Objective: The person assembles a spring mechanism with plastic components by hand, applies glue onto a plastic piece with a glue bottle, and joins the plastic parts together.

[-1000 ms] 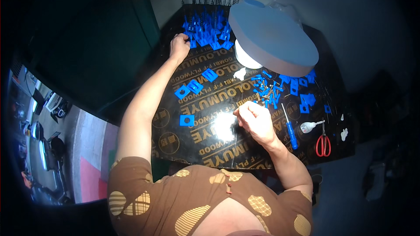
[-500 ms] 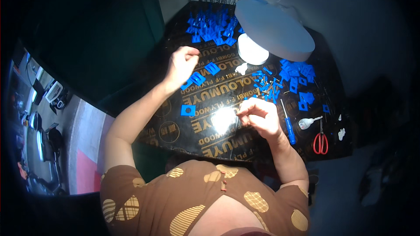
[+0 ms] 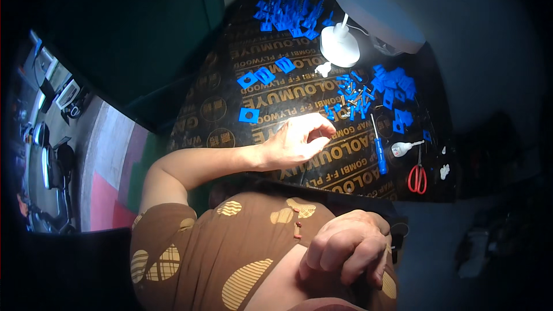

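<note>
- Our left hand hovers over the dark counter, thumb and forefinger pinched together; whether anything small sits between them we cannot tell.
- Our right hand rests against our brown patterned top, fingers curled loosely, with nothing visibly in it.
- A blue square plate lies just left of the left hand.
- A scatter of blue parts and screws lies just beyond the fingertips.
- A blue screwdriver, a small white bottle and red scissors lie to the right.
- A white lamp stands further back.
</note>
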Available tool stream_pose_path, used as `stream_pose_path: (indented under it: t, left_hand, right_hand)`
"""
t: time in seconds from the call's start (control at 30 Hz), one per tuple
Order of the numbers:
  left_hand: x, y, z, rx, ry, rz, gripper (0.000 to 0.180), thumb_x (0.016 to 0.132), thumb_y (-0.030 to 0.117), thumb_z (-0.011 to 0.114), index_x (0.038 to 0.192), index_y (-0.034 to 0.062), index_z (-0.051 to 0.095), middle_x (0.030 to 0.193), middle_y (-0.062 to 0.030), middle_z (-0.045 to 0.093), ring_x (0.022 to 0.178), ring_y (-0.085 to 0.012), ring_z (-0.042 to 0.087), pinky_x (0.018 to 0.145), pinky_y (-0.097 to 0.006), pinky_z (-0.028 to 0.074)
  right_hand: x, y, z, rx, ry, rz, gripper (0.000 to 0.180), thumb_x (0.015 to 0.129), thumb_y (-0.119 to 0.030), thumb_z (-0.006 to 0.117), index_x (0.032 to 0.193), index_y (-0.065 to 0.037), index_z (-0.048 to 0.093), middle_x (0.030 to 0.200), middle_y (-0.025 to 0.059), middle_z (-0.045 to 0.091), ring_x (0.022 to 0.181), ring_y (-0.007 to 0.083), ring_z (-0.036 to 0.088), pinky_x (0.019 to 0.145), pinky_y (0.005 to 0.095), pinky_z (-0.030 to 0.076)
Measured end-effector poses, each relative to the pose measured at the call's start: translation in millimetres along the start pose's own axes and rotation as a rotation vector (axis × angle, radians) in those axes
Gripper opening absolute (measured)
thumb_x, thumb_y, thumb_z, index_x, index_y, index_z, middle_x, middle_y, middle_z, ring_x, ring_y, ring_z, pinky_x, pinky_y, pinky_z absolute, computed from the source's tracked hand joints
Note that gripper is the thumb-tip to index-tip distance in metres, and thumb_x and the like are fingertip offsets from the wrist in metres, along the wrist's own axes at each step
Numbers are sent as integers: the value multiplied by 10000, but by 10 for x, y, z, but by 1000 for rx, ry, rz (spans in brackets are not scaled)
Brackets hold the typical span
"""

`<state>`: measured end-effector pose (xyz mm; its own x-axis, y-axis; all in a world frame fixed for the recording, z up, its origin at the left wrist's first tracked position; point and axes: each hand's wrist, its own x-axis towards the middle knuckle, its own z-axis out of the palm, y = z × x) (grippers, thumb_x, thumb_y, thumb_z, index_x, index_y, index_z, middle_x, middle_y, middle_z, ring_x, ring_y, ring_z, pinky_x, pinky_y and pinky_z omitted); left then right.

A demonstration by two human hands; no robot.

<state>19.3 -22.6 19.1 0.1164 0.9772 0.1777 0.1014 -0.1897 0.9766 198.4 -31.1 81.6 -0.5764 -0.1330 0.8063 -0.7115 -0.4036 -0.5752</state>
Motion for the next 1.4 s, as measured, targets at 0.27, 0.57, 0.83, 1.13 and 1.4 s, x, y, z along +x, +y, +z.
stream_pose_path:
  t: [0.27,0.57,0.83,1.13,1.4]
  left_hand:
    - [54,-252,72,116,88,100,154,884,54,615,1031,21,649,918,-77,648,778,-125,615,678,-270,507]
    - [21,-372,58,-79,117,91,138,876,4,615,1003,17,669,921,-60,658,807,-94,616,718,-246,512]
    - [30,-417,62,-78,115,61,123,868,19,615,975,8,675,860,-40,656,739,-70,585,669,-235,492]
    - [40,-498,92,-53,114,78,116,865,18,614,961,10,678,804,-27,628,669,-56,544,600,-236,459]
    - [33,-515,120,-32,109,87,114,871,18,609,961,12,678,800,-23,624,664,-57,549,597,-234,459]
  right_hand:
    - [-194,52,7,-28,-19,-92,508,959,-448,592,1055,51,572,945,222,513,824,364,567,691,473,501]
    - [-139,119,-81,-43,74,-114,448,974,-393,594,997,54,583,799,209,530,641,341,578,562,451,542]
    - [-232,159,-131,-23,92,-179,497,948,-420,621,1052,63,564,880,210,516,712,298,548,611,427,510]
    - [-282,151,-140,-17,127,-148,480,954,-410,621,1032,60,566,859,198,524,667,293,568,585,429,535]
    - [-323,183,-145,-36,136,-176,553,922,-440,653,1071,83,556,861,213,558,670,265,565,567,368,438]
